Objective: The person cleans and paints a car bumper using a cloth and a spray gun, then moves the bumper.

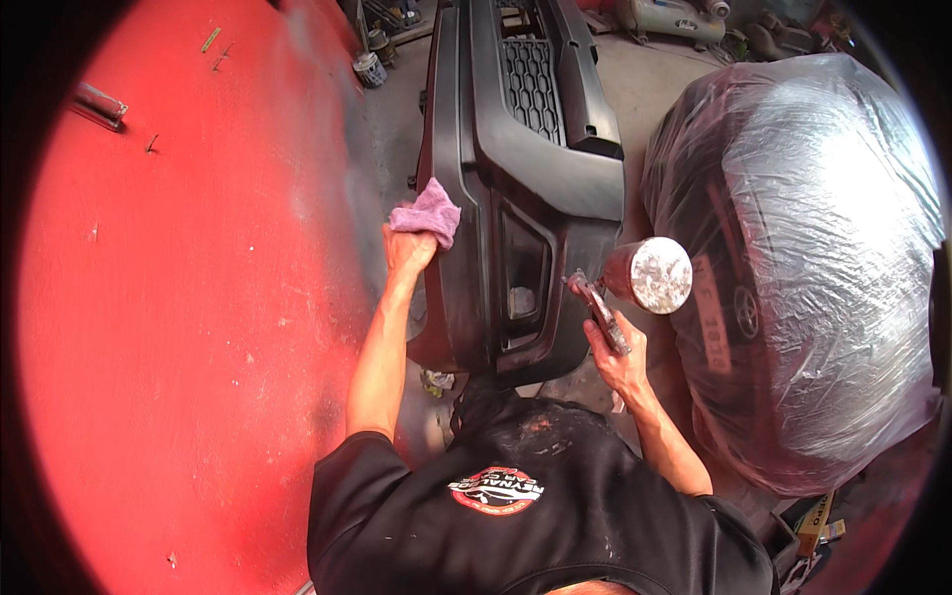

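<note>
My left hand is closed around a purple cloth, which lies against the left edge of a black car bumper. The bumper stretches away in front of me, with a honeycomb grille section toward its far end. On the right, my right hand grips a paint spray gun by its handle. A paint-spattered round cup sits on the gun. The gun is held near the bumper's right side, and its trigger is partly hidden by my fingers.
A red wall rises close on my left, with a metal bracket sticking out. To the right stands a car under clear plastic sheeting. An air compressor and a small paint can are farther back.
</note>
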Motion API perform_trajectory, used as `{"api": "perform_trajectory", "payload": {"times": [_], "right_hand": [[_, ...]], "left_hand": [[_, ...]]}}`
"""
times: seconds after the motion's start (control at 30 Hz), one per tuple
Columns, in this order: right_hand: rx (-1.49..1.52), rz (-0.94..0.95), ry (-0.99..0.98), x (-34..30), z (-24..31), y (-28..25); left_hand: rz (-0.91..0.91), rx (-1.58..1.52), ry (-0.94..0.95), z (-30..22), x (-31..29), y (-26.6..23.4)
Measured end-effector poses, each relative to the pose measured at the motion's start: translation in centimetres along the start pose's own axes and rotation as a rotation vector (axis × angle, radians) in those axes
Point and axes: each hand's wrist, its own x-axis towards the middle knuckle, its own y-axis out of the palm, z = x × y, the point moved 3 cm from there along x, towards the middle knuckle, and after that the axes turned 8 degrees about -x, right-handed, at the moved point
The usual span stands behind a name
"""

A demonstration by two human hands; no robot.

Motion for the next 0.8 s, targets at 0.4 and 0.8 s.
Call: {"api": "perform_trajectory", "payload": {"times": [0.4,0.8], "right_hand": [[0.151,-0.169,0.230,-1.1,-4.1,0.1],[0.263,-0.198,0.330,-4.2,-7.0,-2.1]], "left_hand": [[-0.144,-0.655,-0.303,2.0,-2.2,2.7],[-0.222,-0.131,0.231,-4.0,-1.7,1.7]]}}
